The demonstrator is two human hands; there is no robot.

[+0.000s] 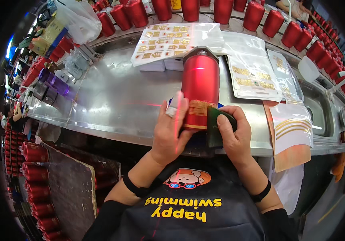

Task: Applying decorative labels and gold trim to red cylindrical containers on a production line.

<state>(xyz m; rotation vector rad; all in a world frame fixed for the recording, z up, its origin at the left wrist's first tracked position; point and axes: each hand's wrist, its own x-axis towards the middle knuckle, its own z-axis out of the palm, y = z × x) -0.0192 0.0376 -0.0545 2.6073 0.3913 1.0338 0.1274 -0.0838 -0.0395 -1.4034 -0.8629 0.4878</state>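
A glossy red bottle [200, 76] lies on its side in front of me, its neck pointing away and a gold decal [199, 107] near its base. My left hand [169, 127] steadies it along its left side, one finger wrapped in white. In my right hand [236, 130], pinched between thumb and fingers, is a dark green flat scraper [216, 130]. Its edge meets the right part of the gold decal. Something blue shows beneath the bottle, and a dark angular support [189, 54] surrounds its far end.
Sheets of gold decals [162, 42] cover the bench's back; more transfer sheets [253, 78] sit at the right beside a sink [317, 114]. Red bottles [190, 10] line the conveyor behind. A purple cup [56, 81] stands left. A worn board [66, 176] leans below, near more bottles.
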